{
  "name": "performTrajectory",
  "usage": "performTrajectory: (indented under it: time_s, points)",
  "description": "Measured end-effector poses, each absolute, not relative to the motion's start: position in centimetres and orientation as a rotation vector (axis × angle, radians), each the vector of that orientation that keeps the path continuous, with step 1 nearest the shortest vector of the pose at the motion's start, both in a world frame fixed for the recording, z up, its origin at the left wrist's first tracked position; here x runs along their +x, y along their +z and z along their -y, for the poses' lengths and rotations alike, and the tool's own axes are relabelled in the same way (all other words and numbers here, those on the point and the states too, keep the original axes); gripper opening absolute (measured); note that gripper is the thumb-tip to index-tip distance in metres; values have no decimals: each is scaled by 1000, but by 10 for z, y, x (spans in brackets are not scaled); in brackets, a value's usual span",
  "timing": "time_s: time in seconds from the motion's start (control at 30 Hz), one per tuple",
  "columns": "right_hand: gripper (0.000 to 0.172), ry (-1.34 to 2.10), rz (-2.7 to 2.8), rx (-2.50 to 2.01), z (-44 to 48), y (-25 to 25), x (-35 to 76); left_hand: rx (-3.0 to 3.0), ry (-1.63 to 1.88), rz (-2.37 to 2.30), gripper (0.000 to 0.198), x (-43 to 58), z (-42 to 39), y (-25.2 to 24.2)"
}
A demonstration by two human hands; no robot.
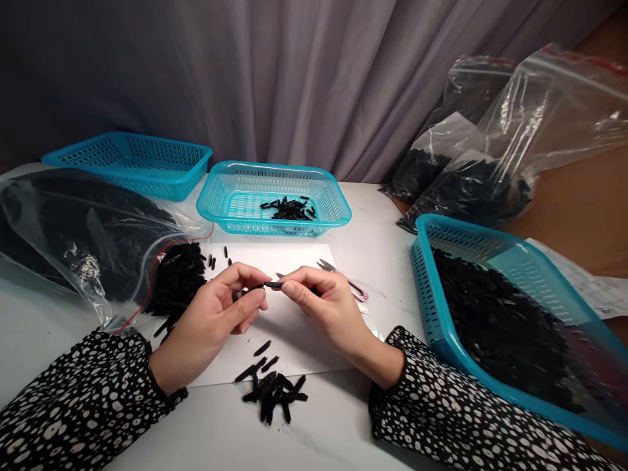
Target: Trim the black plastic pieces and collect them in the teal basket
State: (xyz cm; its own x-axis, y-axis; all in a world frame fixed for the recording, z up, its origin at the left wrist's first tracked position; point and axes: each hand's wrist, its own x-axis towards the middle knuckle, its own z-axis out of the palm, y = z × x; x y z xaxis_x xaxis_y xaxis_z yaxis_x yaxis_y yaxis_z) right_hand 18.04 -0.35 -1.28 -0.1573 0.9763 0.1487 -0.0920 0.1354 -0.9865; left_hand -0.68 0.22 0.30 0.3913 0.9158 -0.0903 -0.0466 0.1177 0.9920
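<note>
Both hands meet over a white sheet (304,347) on the table. My left hand (210,320) pinches one end of a short, dark black stick-like piece (273,285); another dark bit shows by its fingers. Thumb and fingertips of my right hand (331,304) grip the other end, and something dark shows under its fingers too. Just below the hands lies a loose pile of black pieces (272,392). A bigger heap (179,275) spreads beside my left hand. Behind my right hand are scissors (357,289) with pink handles, partly covered by it.
A blue basket (275,229) with some black pieces stands behind the hands, and another blue basket (191,180) is at back left. A large plastic bag (98,229) of black material lies left. On the right are a fuller blue basket (426,314) and zip bags (520,111).
</note>
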Motion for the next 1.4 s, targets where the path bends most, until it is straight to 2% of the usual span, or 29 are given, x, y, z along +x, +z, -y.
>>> performTrajectory:
  time_s: [0.3, 0.5, 0.87, 1.23, 1.4]
  points:
    - [19, 1178, 1454, -995, 8, -8, 180, 1399, 946, -1009, 10, -4, -1, 6]
    - [20, 1267, 1487, -963, 11, -9, 177, 1515, 925, -1051, 12, -7, -2, 8]
    - [28, 1489, 1307, -897, 8, -11, 177, 1296, 888, -963, 18, -7, 0, 8]
    - [29, 1507, 1267, -905, 7, -12, 177, 1104, 939, -994, 9, -4, 0, 14]
    - [25, 1421, 1547, -923, 6, -10, 181, 1118, 967, -1015, 23, -4, -5, 6]
